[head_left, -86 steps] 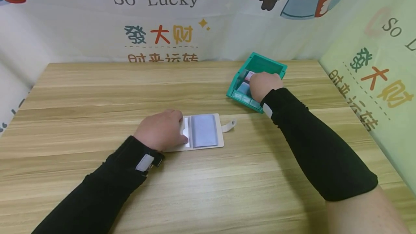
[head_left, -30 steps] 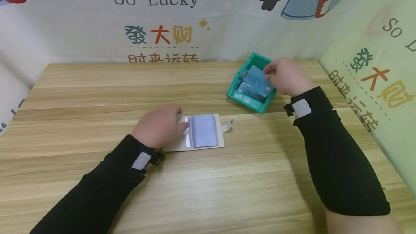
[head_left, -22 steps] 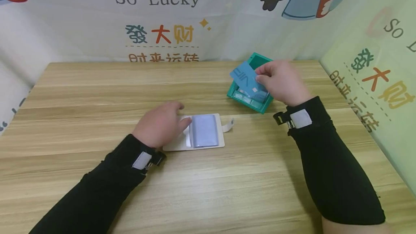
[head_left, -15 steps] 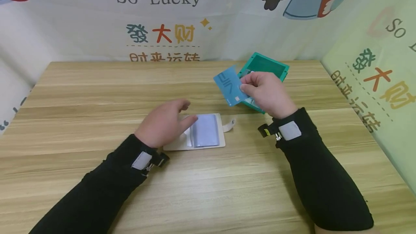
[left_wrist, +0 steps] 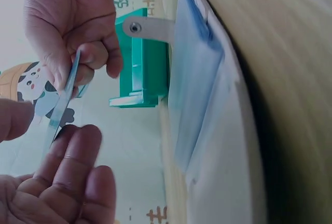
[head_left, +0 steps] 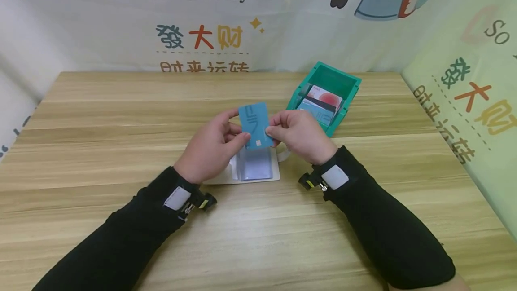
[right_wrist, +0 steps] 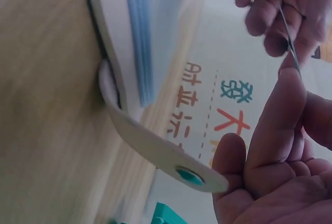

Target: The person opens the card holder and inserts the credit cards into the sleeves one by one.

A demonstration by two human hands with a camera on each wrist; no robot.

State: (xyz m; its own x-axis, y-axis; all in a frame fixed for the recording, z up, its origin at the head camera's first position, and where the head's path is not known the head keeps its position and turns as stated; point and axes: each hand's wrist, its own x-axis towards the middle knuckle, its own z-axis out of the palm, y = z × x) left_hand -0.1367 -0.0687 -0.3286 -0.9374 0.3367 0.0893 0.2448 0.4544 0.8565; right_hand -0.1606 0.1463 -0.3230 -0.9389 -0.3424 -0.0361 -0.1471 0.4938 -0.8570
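Note:
A blue bank card (head_left: 255,118) with a small chip is held up between both hands. My right hand (head_left: 304,136) pinches its right edge between thumb and index finger. At the lower left corner, my left hand (head_left: 210,149) has its thumb in front of the card and its fingers behind. Beneath them a white card holder (head_left: 222,178) lies spread on the table, partly covered by the left hand and the card. Clear bluish sleeves (left_wrist: 199,79) fill its right side. Its snap strap (right_wrist: 161,154) sticks out to the right.
Behind the right hand stands a green bin (head_left: 343,82), turned at an angle near the table's back edge. Several cards (head_left: 327,98) lie in it, one with a red circle. Printed cloth (head_left: 282,35) hangs behind the wooden table (head_left: 121,116).
My right hand has lifted the blue bank card out of the green bin and moved it left, above the card holder. My left hand has risen off the card holder to meet the card.

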